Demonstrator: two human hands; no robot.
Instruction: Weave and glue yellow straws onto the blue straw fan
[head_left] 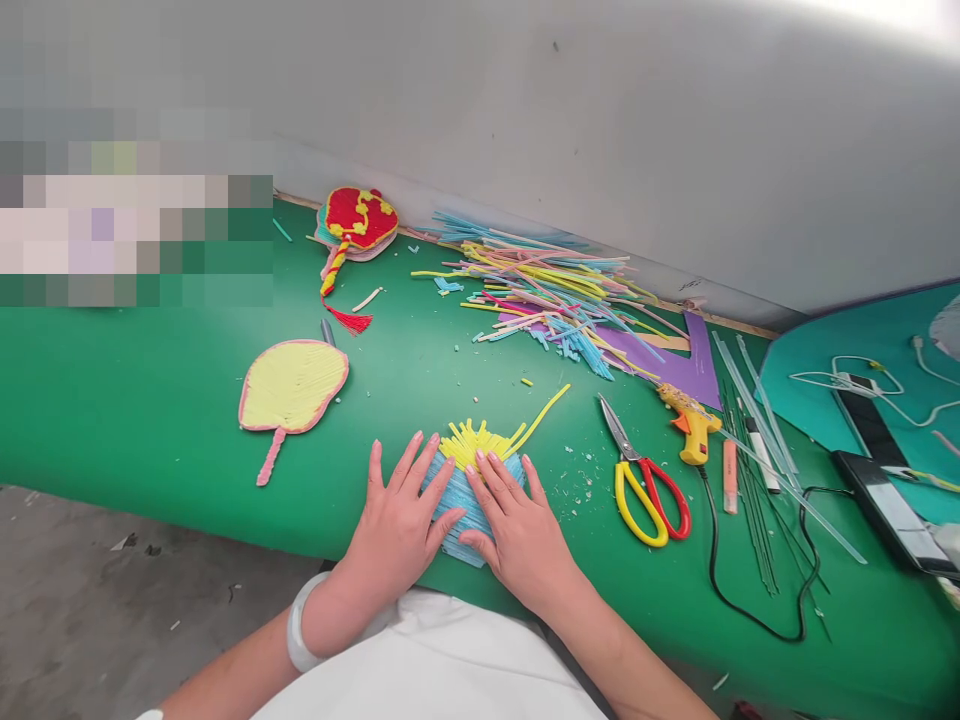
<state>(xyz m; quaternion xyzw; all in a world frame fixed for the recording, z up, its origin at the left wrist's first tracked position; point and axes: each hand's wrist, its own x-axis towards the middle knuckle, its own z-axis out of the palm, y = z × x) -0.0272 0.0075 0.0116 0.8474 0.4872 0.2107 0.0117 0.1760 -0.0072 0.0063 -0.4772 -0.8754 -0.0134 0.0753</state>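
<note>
I see a grey wall (525, 100) behind the green table (150, 400); scraps (122, 543) dot the grey floor (112, 620); light (919, 14) glares upper right.

- I see a blue panel (459, 490) of strips packed side by side, lying flat at the near edge of the green worktop (180, 420), its outer parts hidden under both hands.
- I make out short yellow strips (466, 442) fanned across its far end, their tips poking past the edge.
- One longer yellow strip (546, 411) reaches out to the far right, as I view it.
</note>
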